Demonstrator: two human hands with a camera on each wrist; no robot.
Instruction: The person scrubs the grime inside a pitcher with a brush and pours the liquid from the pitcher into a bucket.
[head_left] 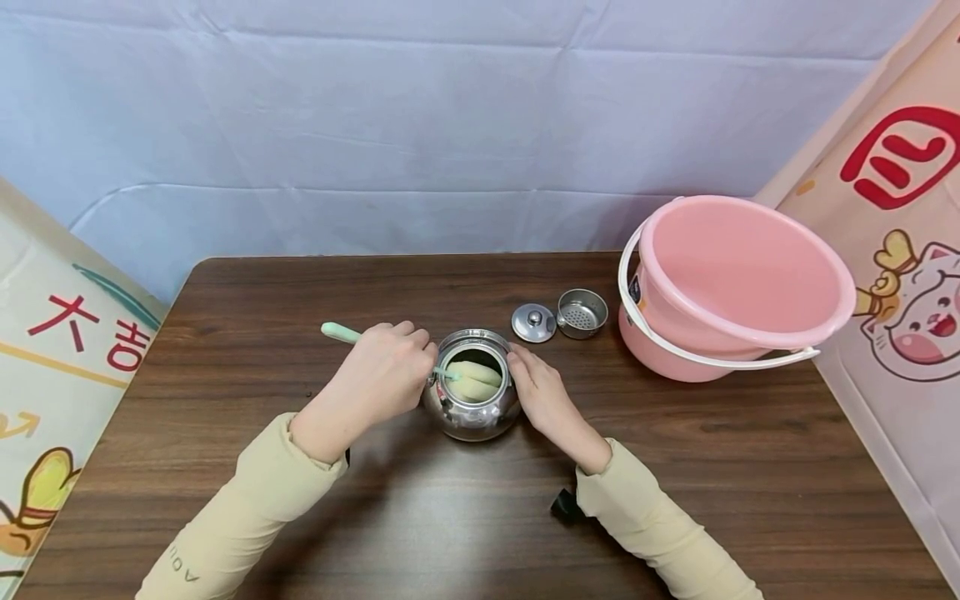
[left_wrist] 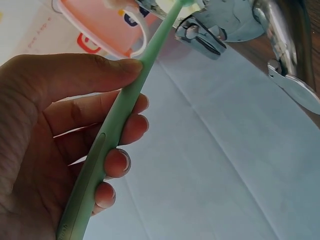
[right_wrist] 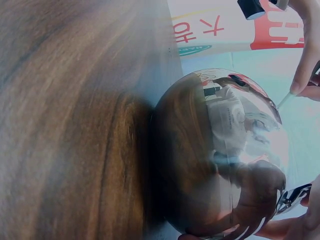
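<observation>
A round, shiny steel teapot [head_left: 472, 425] stands on the table with its mouth uncovered. My left hand [head_left: 386, 367] grips the pale green handle [left_wrist: 120, 107] of a sponge brush, thumb on one side and fingers curled round the other. The brush's yellowish sponge head [head_left: 474, 382] sits inside the teapot's mouth; its lower part is hidden. My right hand [head_left: 542, 390] holds the teapot's right side, close to a metal lug [right_wrist: 295, 197]. Behind the right hand lie a steel lid [head_left: 533, 322] with a knob and a perforated strainer [head_left: 582, 313], side by side.
A large pink bucket [head_left: 738, 275] with a white handle [head_left: 720, 362] stands at the right rear of the brown wooden table [head_left: 420, 508]. Pale cloth [head_left: 390, 150] hangs behind the table. A small black object [head_left: 566, 507] shows beside the right sleeve.
</observation>
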